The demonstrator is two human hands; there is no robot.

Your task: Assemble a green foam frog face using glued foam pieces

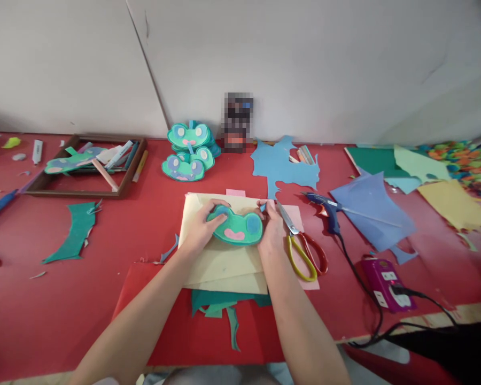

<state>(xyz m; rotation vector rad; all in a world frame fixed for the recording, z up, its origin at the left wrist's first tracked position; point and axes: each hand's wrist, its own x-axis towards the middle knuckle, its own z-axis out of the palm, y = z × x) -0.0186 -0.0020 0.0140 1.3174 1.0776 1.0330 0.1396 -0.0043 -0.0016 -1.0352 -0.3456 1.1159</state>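
Note:
My left hand [208, 227] grips a green felt frog face [240, 227] by its left side, thumb over the left eye patch. The face has blue round eye patches and a pink mouth. At its right edge, my right hand [271, 227] has its fingers closed on a small blue felt piece [263, 207]. Beneath both hands lie cream felt sheets [224, 270]. Scissors with yellow and red handles [300, 246] rest just right of my right hand, on a pink sheet [310, 285].
Finished-looking frog faces [188, 152] are stacked at the back, beside a pixelated upright object [237, 123]. A brown frame [124, 184] holds pens at left. On the right are a blue glue gun [324, 206], blue felt [372, 208] and a purple power strip [388, 286] with cords.

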